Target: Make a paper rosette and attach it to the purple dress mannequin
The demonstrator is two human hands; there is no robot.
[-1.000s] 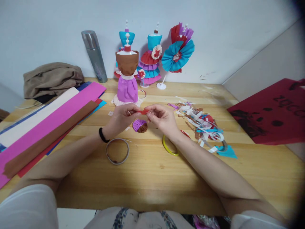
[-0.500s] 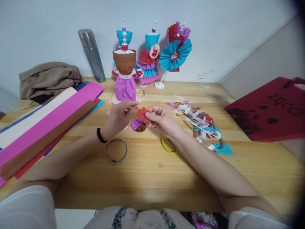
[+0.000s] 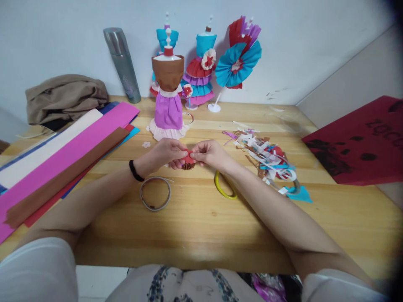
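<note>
while both wrists angle inward, the fingers pinch a red paper flower.

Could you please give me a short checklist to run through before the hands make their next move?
1. Red paper piece held by left hand and right hand: ok.
2. Pleated piece fully in view: not ok, partly hidden by fingers and red paper.
3. Red piece fixed to pleated piece: cannot tell.
4. Paper scraps away from both hands: ok.
5. Brown-topped dress form upright: ok.
</note>
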